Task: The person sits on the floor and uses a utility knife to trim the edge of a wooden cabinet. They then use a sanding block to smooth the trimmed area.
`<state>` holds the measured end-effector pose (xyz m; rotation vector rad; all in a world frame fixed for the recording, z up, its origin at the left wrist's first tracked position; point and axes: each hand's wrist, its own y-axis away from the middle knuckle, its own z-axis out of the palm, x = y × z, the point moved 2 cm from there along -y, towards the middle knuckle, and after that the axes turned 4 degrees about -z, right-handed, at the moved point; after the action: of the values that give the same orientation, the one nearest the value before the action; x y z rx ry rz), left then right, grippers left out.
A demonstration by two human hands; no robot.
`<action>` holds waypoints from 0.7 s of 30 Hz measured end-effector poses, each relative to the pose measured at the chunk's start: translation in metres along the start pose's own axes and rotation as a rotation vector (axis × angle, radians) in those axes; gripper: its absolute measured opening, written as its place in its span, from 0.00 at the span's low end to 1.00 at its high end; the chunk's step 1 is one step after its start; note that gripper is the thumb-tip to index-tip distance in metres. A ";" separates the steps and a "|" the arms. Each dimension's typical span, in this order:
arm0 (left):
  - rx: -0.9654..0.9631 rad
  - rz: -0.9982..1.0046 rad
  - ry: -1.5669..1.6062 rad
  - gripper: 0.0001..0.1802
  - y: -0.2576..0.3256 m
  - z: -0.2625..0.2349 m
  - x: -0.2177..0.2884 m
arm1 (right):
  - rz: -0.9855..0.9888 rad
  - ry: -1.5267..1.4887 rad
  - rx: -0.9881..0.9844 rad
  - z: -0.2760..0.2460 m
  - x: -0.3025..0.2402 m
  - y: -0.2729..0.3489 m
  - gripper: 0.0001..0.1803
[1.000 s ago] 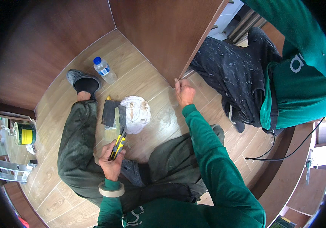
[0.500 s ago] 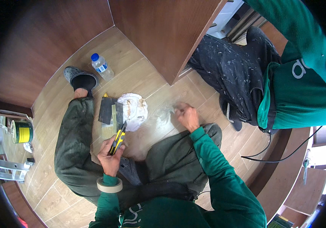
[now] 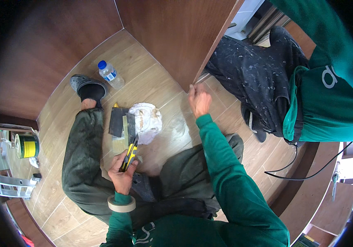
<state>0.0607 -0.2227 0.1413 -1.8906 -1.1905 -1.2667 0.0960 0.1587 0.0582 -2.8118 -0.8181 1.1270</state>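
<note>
The right hand (image 3: 200, 101) is nearer, at the panel's (image 3: 172, 37) bottom corner, its grip unclear. The left hand (image 3: 121, 176) clasps the knife (image 3: 130, 153), well apart from the panel.

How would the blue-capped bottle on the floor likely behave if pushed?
The bottle would probably tip fairly easily, being tall and narrow; once over, its rounded body might roll. Its clear, plastic-looking sides would likely flex if squeezed.

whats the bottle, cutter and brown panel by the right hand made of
Bottle: probably clear, glossy plastic; the floor shows through it. Cutter: likely a smooth plastic body, from its yellow and black colouring, with a dark, probably metal blade. Brown panel: wood or wood-look laminate with a low sheen, from its faint grain; I can't tell which.
</note>
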 end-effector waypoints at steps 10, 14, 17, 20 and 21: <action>-0.045 -0.036 0.097 0.27 -0.007 0.011 -0.009 | -0.070 -0.123 -0.179 0.012 0.051 0.030 0.12; -0.027 0.022 0.060 0.27 -0.010 0.011 0.010 | -0.047 -0.141 -0.088 0.037 0.051 0.002 0.13; -0.004 0.012 0.054 0.27 -0.006 0.008 0.008 | -0.061 -0.043 -0.071 0.045 0.050 -0.003 0.15; -0.016 -0.015 0.031 0.27 -0.002 0.005 -0.005 | -0.150 -0.051 -0.024 0.043 0.051 -0.006 0.15; -0.021 -0.032 0.022 0.27 -0.001 0.005 -0.007 | -0.183 -0.071 -0.005 0.038 0.046 -0.004 0.14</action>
<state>0.0606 -0.2208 0.1327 -1.8751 -1.2053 -1.3188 0.0973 0.1770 0.0013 -2.6477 -1.0606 1.2025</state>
